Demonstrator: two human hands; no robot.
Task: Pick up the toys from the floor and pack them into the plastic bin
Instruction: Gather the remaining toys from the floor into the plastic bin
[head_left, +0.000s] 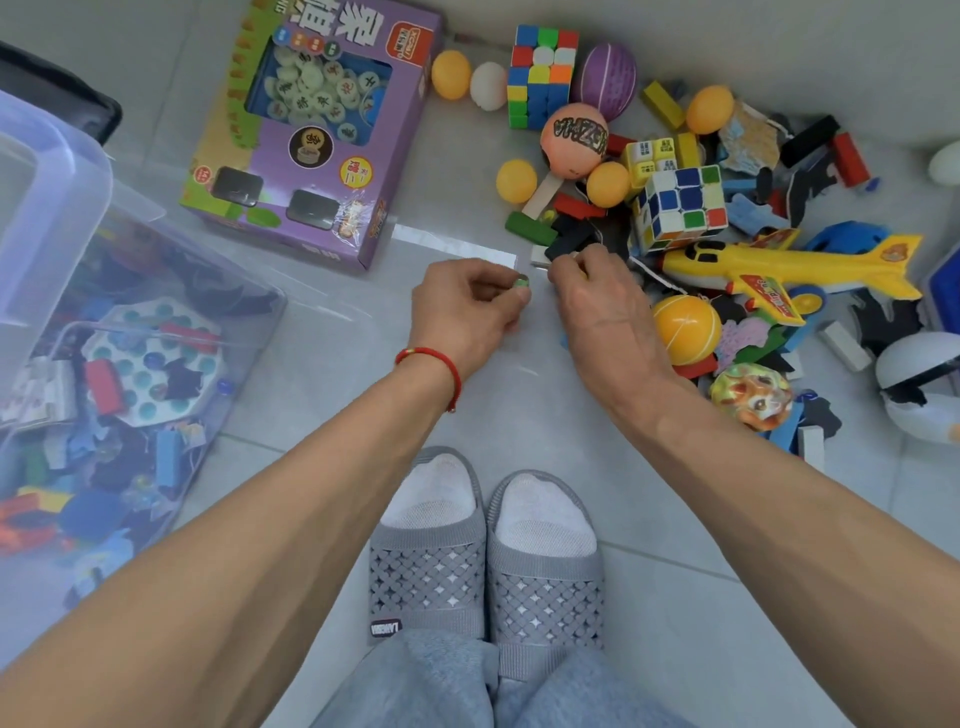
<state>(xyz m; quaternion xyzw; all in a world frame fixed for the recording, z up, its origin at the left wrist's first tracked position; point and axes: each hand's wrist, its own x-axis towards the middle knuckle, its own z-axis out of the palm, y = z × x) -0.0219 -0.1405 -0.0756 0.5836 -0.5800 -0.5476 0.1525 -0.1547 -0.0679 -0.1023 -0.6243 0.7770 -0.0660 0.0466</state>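
Partly packed, with much of the pile left on the floor.
The left hand (467, 306) pinches a small green marble (521, 282); the right hand (597, 301) curls by the toy pile (701, 208), contents unclear. The plastic bin (62, 218) at the left already holds blocks and puzzle pieces.

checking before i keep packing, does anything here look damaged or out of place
One thing stands out: the white ball beside the top orange ball looks dented or cracked along its lower edge. Otherwise, toys lie heaped at the right, and the purple chess box rests on the floor outside the plastic bin.
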